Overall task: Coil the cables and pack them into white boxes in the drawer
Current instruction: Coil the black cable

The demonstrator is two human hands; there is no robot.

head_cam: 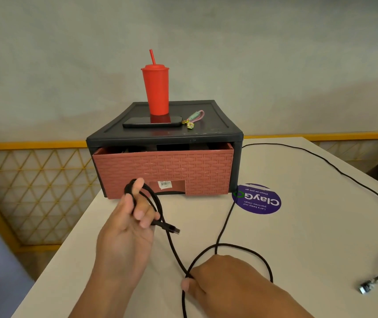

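Note:
My left hand (130,228) holds a few loops of a black cable (221,230) wound around its fingers, the plug end (173,228) sticking out to the right. My right hand (215,278) pinches the same cable lower down, near a loose loop on the table. From there the cable trails past the drawer unit's right side, then curves back toward me to a metal connector (366,287) at the right. The red woven-pattern drawer (164,172) of the dark drawer unit (165,134) stands slightly pulled out. No white boxes show.
On the unit's top stand a red tumbler with straw (155,88), a black phone (152,121) and a keychain (193,119). A purple round sticker (256,199) lies on the white table (298,226). A yellow lattice railing (34,180) runs behind and left.

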